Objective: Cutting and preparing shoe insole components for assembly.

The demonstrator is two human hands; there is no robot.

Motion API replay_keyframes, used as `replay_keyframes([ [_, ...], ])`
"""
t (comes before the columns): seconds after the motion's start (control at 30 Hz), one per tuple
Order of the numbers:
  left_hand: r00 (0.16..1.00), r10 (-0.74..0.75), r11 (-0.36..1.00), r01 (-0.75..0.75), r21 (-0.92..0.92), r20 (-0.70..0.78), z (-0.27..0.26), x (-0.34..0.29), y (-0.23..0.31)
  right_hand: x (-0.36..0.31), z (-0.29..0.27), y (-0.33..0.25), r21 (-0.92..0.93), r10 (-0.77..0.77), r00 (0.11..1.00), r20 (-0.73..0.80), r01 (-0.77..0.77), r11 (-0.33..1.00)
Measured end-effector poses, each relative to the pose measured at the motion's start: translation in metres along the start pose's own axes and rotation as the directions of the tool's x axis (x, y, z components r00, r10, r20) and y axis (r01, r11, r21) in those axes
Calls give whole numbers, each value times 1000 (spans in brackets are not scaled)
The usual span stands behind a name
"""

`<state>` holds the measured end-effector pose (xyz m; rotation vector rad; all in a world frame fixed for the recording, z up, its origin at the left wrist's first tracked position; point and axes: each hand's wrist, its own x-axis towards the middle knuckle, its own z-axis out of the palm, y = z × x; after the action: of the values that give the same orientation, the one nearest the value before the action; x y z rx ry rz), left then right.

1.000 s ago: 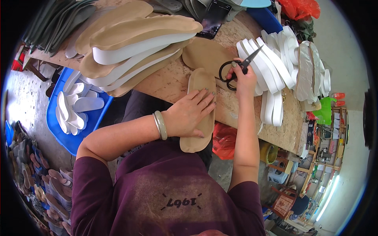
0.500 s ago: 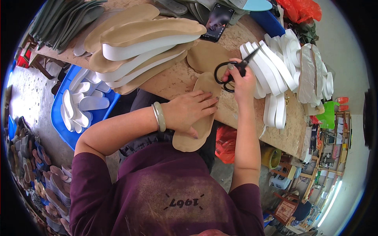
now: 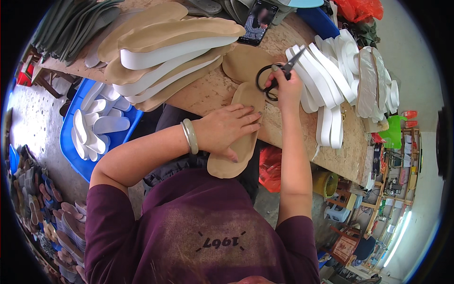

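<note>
Spread flat on a tan, sole-shaped piece (image 3: pixel 230 164), my left hand (image 3: pixel 228 124) presses it at the table edge, fingers stretched out. My right hand (image 3: pixel 289 91) grips black-handled scissors (image 3: pixel 294 59) above the table, their blades pointing up and to the right. Another tan piece (image 3: pixel 246 61) lies flat just beyond, partly behind the scissors' handles. To the left rises a stack of white soles with tan covers (image 3: pixel 161 56). Beside my right hand, several white soles (image 3: pixel 318 78) stand on edge in a row.
A phone (image 3: pixel 259 22) leans at the back of the wooden table (image 3: pixel 194 97). Grey sole pieces (image 3: pixel 73 28) are piled far left. Below, a blue bin (image 3: pixel 68 142) holds white soles. Wrapped soles (image 3: pixel 365 87) stand at right, and a red bag (image 3: pixel 270 168) hangs under the table.
The whole view has shifted slightly. My left hand stays on the tan piece, and the scissors remain in my right hand with little movement. The picture on the phone has changed.
</note>
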<state>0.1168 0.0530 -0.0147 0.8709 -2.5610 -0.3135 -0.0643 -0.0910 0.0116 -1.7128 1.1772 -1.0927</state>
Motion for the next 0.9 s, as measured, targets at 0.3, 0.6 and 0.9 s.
replay_keyframes([
  [0.3, 1000, -4, 999, 4, -32, -19, 2, -2, -3, -38, 0, -12, -80, -148, 907, 395, 194, 978],
  [0.6, 1000, 11, 1000, -11, 14, -7, -1, -1, -1, -28, 12, 10, -305, -464, 854, 235, 518, 799],
  [0.9, 1000, 6, 1000, -6, -12, -4, 1, -2, -2, -56, 27, -8, -469, -294, 953, 69, 291, 834],
])
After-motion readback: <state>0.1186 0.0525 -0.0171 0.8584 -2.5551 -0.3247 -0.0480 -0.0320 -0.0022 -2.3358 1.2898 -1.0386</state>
